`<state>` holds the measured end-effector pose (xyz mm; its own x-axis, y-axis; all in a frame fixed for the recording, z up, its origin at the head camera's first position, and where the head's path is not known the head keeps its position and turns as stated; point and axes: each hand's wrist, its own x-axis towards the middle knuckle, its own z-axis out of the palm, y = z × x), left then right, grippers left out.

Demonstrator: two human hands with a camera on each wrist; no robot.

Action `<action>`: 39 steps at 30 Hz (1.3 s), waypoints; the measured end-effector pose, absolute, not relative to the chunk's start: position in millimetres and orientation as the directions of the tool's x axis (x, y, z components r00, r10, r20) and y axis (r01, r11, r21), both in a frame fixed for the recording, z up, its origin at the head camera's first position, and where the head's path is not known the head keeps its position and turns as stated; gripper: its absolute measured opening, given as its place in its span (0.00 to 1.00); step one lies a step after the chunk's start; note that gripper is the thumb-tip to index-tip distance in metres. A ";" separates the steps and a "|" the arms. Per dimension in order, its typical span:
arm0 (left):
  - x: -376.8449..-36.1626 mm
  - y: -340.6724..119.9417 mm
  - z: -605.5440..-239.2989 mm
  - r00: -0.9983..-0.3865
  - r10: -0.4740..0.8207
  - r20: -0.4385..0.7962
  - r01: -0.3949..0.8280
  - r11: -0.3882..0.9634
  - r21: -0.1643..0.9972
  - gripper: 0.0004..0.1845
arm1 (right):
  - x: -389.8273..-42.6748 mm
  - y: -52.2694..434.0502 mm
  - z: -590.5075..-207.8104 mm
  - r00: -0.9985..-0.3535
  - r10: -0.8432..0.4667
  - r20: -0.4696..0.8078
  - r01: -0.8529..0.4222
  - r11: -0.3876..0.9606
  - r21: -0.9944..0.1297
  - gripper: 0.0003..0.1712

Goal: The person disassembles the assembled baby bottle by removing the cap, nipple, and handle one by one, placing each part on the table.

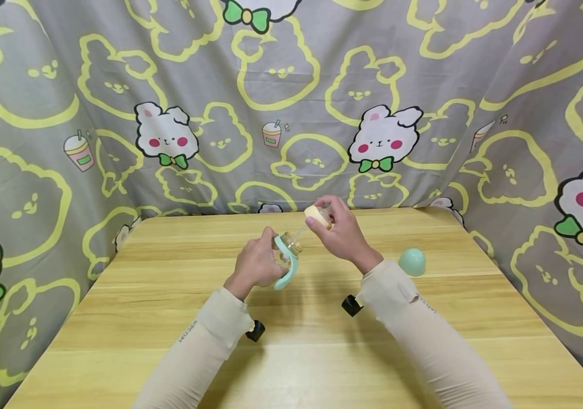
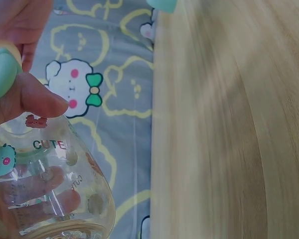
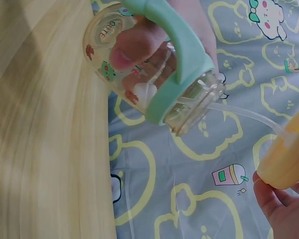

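My left hand (image 1: 256, 265) grips a clear baby bottle (image 1: 286, 251) with a mint green handle ring (image 3: 182, 59), held tilted above the wooden table (image 1: 301, 335). The bottle (image 2: 45, 189) carries cartoon prints and the word CUTE. My right hand (image 1: 339, 230) pinches a pale yellow nipple piece (image 1: 318, 216) just above and right of the bottle's open neck (image 3: 202, 107). A thin clear straw tube (image 3: 244, 113) runs from the yellow piece (image 3: 286, 159) into the neck.
A mint green dome cap (image 1: 412, 262) lies on the table to the right of my right forearm. Grey cloth printed with yellow bunnies (image 1: 281, 102) walls in the table at the back and both sides.
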<state>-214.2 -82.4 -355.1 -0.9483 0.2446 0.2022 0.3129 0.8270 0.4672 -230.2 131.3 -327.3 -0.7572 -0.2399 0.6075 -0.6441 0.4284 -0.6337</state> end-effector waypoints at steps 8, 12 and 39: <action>-214.4 -84.1 -356.7 -0.948 0.247 0.202 0.316 0.820 0.478 0.29 | -230.6 136.6 -324.6 -0.761 -0.234 0.605 -0.639 0.432 -0.636 0.19; -214.2 -84.5 -356.1 -0.948 0.247 0.203 0.316 0.817 0.482 0.29 | -230.2 139.2 -322.2 -0.769 -0.227 0.597 -0.629 0.432 -0.646 0.20; -215.3 -91.9 -358.0 -0.957 0.222 0.188 0.287 0.827 0.483 0.28 | -232.3 160.4 -318.9 -0.808 -0.160 0.567 -0.579 0.400 -0.711 0.21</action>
